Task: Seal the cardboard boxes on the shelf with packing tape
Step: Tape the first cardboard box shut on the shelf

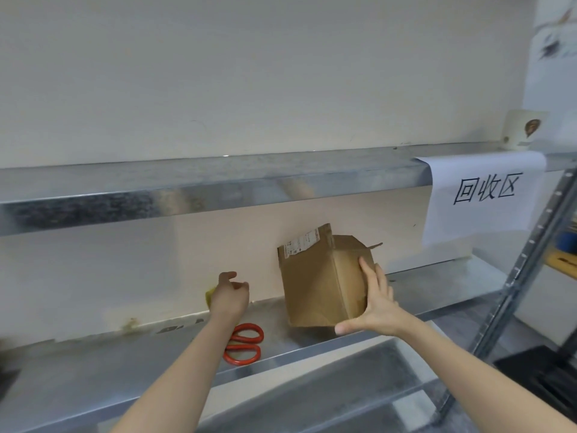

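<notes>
A small brown cardboard box (315,276) with a white shipping label and loose top flaps is tilted above the metal shelf (93,364). My right hand (374,303) holds its right side, fingers spread on the face and thumb under the lower edge. My left hand (229,293) reaches toward the back wall, fingers loosely curled at a yellowish thing (209,295) that it mostly hides. Whether the left hand grips that thing cannot be told. Red-handled scissors (245,343) lie on the shelf beside my left forearm.
An upper metal shelf (187,189) overhangs the working shelf. A white paper sign (484,195) with black characters hangs from it at the right. A perforated steel upright (530,260) stands at the right. A lower shelf level (343,379) shows below.
</notes>
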Motion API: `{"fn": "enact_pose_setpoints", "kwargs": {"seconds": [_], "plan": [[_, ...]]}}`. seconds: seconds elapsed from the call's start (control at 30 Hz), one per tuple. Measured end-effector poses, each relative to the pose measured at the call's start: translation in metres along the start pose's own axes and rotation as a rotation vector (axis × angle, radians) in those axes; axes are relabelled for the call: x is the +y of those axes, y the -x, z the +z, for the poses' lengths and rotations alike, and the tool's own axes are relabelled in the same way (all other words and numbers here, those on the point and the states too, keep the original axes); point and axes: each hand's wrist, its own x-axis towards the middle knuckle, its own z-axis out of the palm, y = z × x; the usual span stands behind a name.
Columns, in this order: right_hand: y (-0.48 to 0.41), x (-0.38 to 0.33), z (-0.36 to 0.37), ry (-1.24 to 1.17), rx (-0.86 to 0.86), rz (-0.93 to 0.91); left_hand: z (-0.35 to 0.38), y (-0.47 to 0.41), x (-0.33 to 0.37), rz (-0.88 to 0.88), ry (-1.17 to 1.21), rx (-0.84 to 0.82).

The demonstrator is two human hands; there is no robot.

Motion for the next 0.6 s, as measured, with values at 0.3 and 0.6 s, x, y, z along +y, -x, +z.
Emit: {"fn": "enact_pose_setpoints", "kwargs": {"seconds": [0.3, 0.6], "plan": [[0.001, -0.013, 0.011, -0.118, 0.194, -0.075, -0.003, 0.005, -0.004, 0.214, -0.393, -0.135], [0.005, 0.002, 0.031, 0.144, 0.231, 0.041, -0.018, -0.004, -0.014, 0.285, -0.889, -0.175]]}}
